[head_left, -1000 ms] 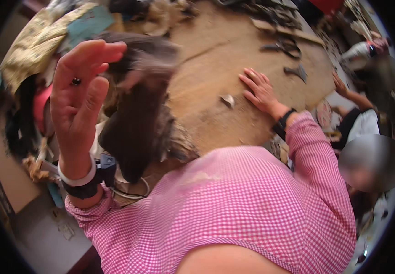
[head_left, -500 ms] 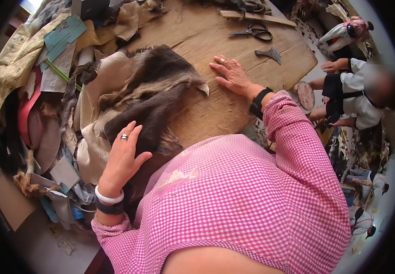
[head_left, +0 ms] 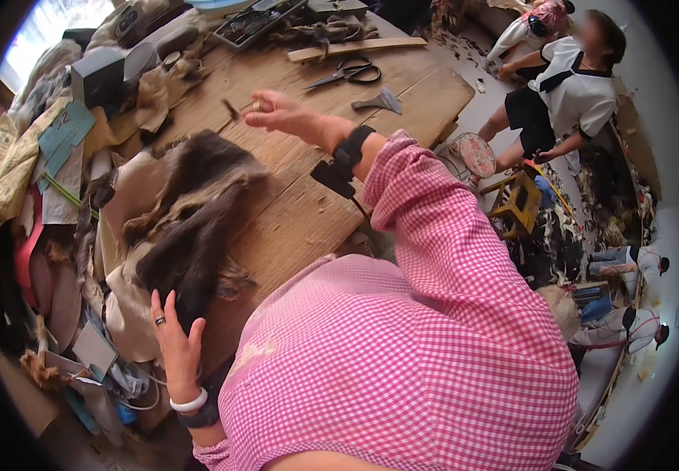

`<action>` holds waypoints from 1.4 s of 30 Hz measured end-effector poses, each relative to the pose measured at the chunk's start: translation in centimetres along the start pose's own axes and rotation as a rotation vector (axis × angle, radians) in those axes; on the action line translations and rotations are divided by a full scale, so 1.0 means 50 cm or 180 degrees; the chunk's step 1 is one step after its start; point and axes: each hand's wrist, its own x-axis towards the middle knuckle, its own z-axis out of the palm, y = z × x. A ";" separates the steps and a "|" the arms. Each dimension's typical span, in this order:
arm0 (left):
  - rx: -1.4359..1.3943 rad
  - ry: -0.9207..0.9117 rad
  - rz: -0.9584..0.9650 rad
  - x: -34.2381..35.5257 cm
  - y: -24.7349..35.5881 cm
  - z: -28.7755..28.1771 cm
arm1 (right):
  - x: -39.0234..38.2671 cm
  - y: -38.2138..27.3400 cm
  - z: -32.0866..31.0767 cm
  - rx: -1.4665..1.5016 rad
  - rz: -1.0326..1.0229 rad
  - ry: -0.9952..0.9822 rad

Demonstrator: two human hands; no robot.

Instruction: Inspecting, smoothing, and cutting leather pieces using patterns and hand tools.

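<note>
A dark brown fur piece with pale hide backing [head_left: 210,184] lies rumpled on the wooden table [head_left: 308,208]. My left hand [head_left: 176,345] is open at its near edge, fingers spread; I cannot tell whether it touches the fur. My right hand [head_left: 276,112] is raised beyond the fur over the table, with its fingers drawn together. A small dark blurred piece [head_left: 231,109] shows right at its fingertips; its kind is too smeared to tell. Black-handled scissors [head_left: 347,73] and a flat wide-bladed metal tool [head_left: 379,101] lie farther right.
A wooden strip [head_left: 357,49] and a dark tray [head_left: 257,25] lie at the far side. Hide scraps, teal card [head_left: 66,135] and a grey box [head_left: 97,76] crowd the left. At right are a person [head_left: 563,86], a round floral stool [head_left: 477,155] and a yellow stool [head_left: 517,202].
My right hand has lifted off the tabletop and swung left past the fur, its fingers closing. My left hand stays open by the fur. The view has shifted, showing more of the table's far side.
</note>
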 end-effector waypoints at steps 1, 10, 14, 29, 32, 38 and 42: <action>0.0076 0.0090 -0.0140 -0.009 0.003 0.005 | 0.012 0.002 -0.022 0.0036 -0.0390 0.0108; -0.1084 0.1526 -0.1367 -0.065 -0.004 0.101 | -0.066 0.145 -0.365 -0.4108 -0.0388 -0.0502; -0.1598 0.2201 -0.1964 -0.045 0.009 0.136 | -0.061 0.146 -0.417 -0.4042 -0.0328 -0.0551; -0.1351 0.2141 -0.2566 0.005 0.105 0.210 | 0.120 0.167 -0.596 -0.4113 -0.1382 -0.0702; -0.1180 0.2141 -0.2848 -0.001 0.134 0.211 | 0.152 0.179 -0.576 -0.4129 -0.1545 -0.0810; -0.1438 0.2947 -0.1763 0.076 0.226 0.174 | 0.159 0.208 -0.677 -0.4539 -0.1423 -0.1077; -0.1585 0.2840 -0.0956 0.196 0.403 0.147 | 0.167 0.212 -0.729 -0.4971 -0.0972 -0.1107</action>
